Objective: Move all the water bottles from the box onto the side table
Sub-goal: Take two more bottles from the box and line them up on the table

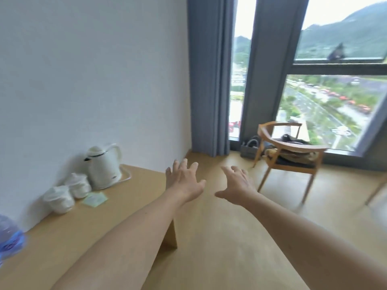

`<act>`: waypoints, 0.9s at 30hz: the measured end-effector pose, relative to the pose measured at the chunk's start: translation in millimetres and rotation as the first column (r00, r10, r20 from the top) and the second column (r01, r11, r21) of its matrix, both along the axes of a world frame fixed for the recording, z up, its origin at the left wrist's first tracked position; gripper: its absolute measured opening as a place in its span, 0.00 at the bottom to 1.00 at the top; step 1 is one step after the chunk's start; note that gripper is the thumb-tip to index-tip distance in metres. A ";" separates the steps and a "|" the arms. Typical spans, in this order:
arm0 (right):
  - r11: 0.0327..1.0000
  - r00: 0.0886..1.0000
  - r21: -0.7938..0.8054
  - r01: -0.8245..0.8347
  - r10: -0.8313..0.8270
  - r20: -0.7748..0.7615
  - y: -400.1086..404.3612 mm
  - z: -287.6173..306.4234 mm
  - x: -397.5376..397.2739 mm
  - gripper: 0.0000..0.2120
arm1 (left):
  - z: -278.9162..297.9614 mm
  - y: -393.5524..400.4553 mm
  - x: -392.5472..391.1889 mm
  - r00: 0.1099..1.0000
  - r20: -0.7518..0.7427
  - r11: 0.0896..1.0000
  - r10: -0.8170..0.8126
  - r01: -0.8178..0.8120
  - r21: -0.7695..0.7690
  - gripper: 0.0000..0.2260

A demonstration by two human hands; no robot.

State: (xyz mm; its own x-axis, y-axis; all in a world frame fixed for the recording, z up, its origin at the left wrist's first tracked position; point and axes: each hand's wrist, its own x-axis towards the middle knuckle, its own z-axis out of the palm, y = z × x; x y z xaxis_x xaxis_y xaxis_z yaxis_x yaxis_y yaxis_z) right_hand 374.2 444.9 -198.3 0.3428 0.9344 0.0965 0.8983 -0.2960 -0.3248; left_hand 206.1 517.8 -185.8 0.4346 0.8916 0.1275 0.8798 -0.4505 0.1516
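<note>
Left hand (184, 181): reaching forward past the surface's far corner, fingers spread wide, holding nothing.
Right hand (236, 187): stretching out just beside the left, fingers splayed, thumb out, gripping nothing.
Water bottle (9, 237): standing on the surface (117, 206) well this side of the kettle (103, 166), showing only partly at the frame's left edge; clear plastic, blue label, blurred.
Box: lying out of view; number of bottles remaining not showing.
Near the kettle: two lidded white cups (69, 191) sitting just this side of it by the wall, with a pale green card (94, 199) beside them.
Handling, judging: likely thin-walled and yielding under a squeeze, fairly heavy if full, smooth and somewhat slippery; gripping around the mid-body at the label, or at the stiffer neck under the cap.
</note>
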 end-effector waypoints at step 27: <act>0.659 0.656 -0.169 0.733 -0.750 -0.079 -301.0 -39.5 496.5 0.41 | -35.8 -210.7 619.2 0.701 0.033 0.696 -0.713 0.713 -0.086 0.32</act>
State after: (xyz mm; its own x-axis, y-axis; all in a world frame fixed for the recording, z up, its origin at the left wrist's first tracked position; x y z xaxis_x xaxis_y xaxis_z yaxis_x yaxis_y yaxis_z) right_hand 870.7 143.9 -237.8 0.9272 0.3635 -0.0900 0.3144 -0.8863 -0.3402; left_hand 825.3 307.2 -221.7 0.9446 0.3216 0.0648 0.3011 -0.9282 0.2184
